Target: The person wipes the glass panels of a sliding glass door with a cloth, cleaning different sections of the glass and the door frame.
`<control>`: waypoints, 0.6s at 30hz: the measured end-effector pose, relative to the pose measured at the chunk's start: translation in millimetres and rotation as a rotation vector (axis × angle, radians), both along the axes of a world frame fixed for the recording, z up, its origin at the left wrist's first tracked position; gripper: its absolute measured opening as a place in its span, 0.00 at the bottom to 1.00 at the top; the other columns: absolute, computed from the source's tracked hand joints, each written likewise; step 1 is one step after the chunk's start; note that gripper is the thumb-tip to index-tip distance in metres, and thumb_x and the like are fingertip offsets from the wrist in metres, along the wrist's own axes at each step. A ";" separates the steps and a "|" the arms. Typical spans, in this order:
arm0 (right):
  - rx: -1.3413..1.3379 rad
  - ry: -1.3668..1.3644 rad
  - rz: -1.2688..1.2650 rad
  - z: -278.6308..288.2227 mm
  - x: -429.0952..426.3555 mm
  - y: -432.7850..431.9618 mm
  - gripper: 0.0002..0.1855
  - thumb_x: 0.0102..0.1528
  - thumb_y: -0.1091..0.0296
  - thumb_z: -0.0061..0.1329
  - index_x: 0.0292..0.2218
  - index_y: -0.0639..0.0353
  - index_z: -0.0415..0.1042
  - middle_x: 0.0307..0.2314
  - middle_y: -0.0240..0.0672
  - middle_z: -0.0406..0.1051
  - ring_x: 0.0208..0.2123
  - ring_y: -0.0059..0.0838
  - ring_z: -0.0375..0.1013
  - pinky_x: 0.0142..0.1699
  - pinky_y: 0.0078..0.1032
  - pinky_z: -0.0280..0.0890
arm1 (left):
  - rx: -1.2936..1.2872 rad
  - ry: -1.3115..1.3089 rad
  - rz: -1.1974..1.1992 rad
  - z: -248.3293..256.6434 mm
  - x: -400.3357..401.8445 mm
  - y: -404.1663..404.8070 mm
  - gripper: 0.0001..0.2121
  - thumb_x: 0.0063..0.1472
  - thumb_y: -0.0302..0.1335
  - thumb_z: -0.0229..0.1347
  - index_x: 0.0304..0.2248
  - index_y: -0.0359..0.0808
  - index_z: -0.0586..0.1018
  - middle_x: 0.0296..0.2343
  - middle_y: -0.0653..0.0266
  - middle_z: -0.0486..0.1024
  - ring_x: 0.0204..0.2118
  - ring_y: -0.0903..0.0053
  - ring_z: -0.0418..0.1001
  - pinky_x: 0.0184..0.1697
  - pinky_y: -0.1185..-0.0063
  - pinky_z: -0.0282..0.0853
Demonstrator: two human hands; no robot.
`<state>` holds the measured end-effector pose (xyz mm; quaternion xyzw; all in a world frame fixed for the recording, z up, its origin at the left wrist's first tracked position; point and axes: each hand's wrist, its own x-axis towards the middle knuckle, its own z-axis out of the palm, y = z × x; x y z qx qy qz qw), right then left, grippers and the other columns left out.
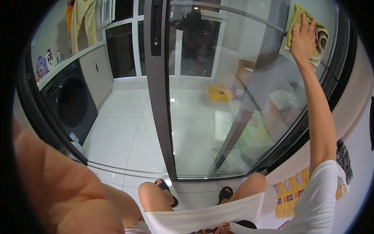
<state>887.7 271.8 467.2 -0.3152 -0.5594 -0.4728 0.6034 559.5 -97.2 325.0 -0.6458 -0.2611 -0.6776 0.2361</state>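
At the upper right, my right hand (304, 41) presses a folded yellow-green cloth (295, 22) flat against the glass pane (198, 131) of a dark-framed sliding door. Its fingers are spread over the cloth, and the arm is stretched out. Close to the camera at the lower left, my left hand (64, 181) looks large and blurred, cut off by the picture's rim. Its fingertips are hidden, and whether it holds anything cannot be told. The door's grey frame post (159, 87) with a recessed handle stands in the middle.
A floor track (125, 169) crosses before my slippered feet. Beyond the doorway are a black front-loading washing machine (71, 102), detergent bottles (50, 60) on a counter and hanging trousers (83, 23). Behind the glass lies a yellow box (220, 93). Yellow packages (289, 196) lie at the lower right.
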 end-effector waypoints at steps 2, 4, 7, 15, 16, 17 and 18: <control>-0.034 0.049 -0.004 0.6 -1.8 7.9 0.29 0.56 0.41 0.23 0.57 0.35 0.44 0.57 0.45 0.40 0.57 0.53 0.42 0.56 0.47 0.39 | -0.022 -0.012 -0.060 -1.5 4.2 7.0 0.26 0.53 0.53 0.42 0.42 0.39 0.62 0.40 0.52 0.60 0.42 0.66 0.59 0.44 0.70 0.57; -0.044 0.109 0.004 0.5 -14.6 6.6 0.29 0.56 0.41 0.23 0.57 0.35 0.44 0.57 0.46 0.40 0.57 0.53 0.41 0.56 0.48 0.39 | -0.038 -0.027 -0.109 -3.0 9.0 13.4 0.26 0.54 0.53 0.41 0.41 0.40 0.63 0.40 0.52 0.60 0.41 0.66 0.59 0.44 0.70 0.57; -0.037 0.129 0.005 1.3 -31.9 1.6 0.30 0.55 0.41 0.24 0.57 0.35 0.44 0.56 0.46 0.41 0.57 0.53 0.40 0.55 0.50 0.39 | -0.061 -0.046 -0.178 -5.4 18.1 22.1 0.26 0.54 0.54 0.41 0.41 0.40 0.63 0.39 0.52 0.60 0.41 0.66 0.59 0.43 0.70 0.58; 0.043 -0.032 -0.107 -0.6 -107.9 -43.8 0.28 0.53 0.56 0.33 0.55 0.48 0.50 0.54 0.48 0.46 0.51 0.50 0.52 0.52 0.44 0.47 | -0.108 -0.078 -0.272 -7.2 34.9 36.6 0.25 0.54 0.55 0.39 0.39 0.40 0.64 0.38 0.52 0.61 0.39 0.67 0.60 0.42 0.70 0.58; 0.053 -0.057 -0.091 -3.9 -115.9 -51.1 0.29 0.52 0.56 0.34 0.55 0.48 0.50 0.54 0.48 0.46 0.51 0.50 0.52 0.52 0.44 0.47 | -0.114 -0.080 -0.281 -7.1 37.3 39.0 0.25 0.54 0.55 0.39 0.39 0.41 0.64 0.37 0.52 0.61 0.39 0.67 0.60 0.42 0.70 0.58; 0.063 -0.083 -0.075 -6.9 -122.9 -54.8 0.29 0.52 0.56 0.35 0.55 0.48 0.51 0.54 0.47 0.46 0.51 0.50 0.52 0.53 0.44 0.47 | -0.117 -0.082 -0.288 -6.7 39.6 40.1 0.25 0.54 0.55 0.39 0.39 0.41 0.64 0.37 0.52 0.61 0.39 0.67 0.60 0.42 0.70 0.58; 0.112 -0.094 -0.078 -8.2 -126.5 -54.4 0.30 0.50 0.56 0.37 0.54 0.48 0.52 0.54 0.47 0.46 0.51 0.50 0.52 0.53 0.44 0.46 | -0.121 -0.082 -0.299 -6.0 42.6 42.3 0.25 0.54 0.55 0.38 0.38 0.41 0.64 0.37 0.53 0.61 0.38 0.67 0.60 0.41 0.70 0.58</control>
